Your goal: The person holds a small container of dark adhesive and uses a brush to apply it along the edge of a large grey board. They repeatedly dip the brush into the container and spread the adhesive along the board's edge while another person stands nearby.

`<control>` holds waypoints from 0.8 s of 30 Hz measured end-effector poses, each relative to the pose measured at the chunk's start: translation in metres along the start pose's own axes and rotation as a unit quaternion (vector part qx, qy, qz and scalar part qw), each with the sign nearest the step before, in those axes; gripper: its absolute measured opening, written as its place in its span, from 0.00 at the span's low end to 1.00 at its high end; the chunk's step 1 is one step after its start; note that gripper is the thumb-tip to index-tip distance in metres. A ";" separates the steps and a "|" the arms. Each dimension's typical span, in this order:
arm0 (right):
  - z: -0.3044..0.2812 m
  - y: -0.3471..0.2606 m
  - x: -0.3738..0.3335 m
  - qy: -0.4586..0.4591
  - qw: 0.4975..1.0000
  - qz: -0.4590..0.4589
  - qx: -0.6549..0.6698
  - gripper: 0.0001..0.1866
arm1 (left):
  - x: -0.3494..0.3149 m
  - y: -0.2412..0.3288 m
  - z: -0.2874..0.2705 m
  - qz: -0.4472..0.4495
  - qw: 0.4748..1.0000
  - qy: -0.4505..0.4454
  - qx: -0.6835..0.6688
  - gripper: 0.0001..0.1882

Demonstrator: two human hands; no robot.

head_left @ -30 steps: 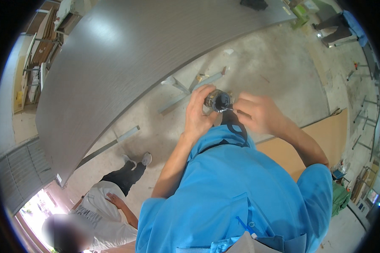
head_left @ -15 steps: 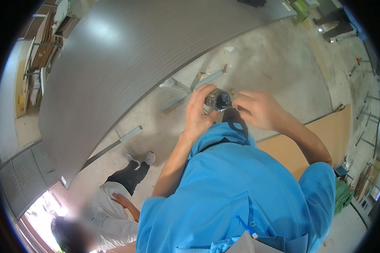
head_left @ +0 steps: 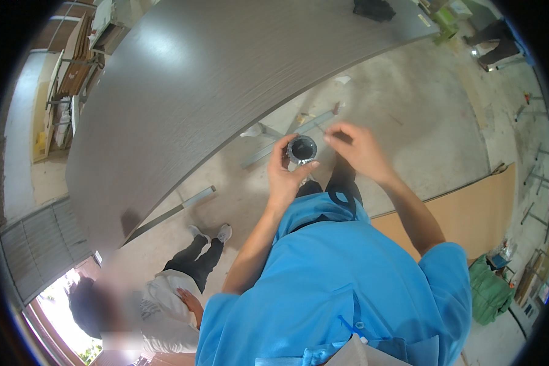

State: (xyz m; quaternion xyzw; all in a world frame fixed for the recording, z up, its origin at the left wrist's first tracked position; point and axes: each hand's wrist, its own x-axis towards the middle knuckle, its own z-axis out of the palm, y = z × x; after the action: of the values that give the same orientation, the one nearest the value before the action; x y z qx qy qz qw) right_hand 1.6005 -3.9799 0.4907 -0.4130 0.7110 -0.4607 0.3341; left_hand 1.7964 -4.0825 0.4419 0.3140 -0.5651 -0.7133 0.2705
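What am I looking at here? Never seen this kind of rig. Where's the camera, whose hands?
No machine: a person wears a fisheye camera on the head, looking down, so edges bend. The blue shirt and both forearms are the wearer's. The left hand holds a small round dark cup-like thing; the right hand is open beside it, not gripping. Ahead lies a large grey wood-grain panel over a concrete floor with metal strips. Another person stands lower left.

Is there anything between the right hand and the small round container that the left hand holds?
Nothing visible. The right hand is just right of the round container, which the left hand grips, with only open air between them.
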 end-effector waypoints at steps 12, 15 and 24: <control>0.088 0.080 0.085 0.215 0.974 -0.077 0.002 0.09 | -0.032 0.026 -0.015 -0.006 0.999 0.036 0.011 0.41; 0.095 0.081 0.088 0.200 0.977 -0.073 -0.006 0.10 | -0.037 0.030 -0.017 -0.007 0.999 0.032 0.019 0.41; 0.079 0.097 0.102 0.293 0.955 -0.050 0.006 0.08 | -0.040 0.026 -0.020 0.014 0.998 0.024 0.049 0.40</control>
State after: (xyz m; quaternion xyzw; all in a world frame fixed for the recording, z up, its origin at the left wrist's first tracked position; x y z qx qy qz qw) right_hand 1.5967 -4.0781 0.3627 -0.2933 0.7532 -0.5819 0.0905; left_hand 1.8380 -4.0711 0.4696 0.3362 -0.5971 -0.6731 0.2781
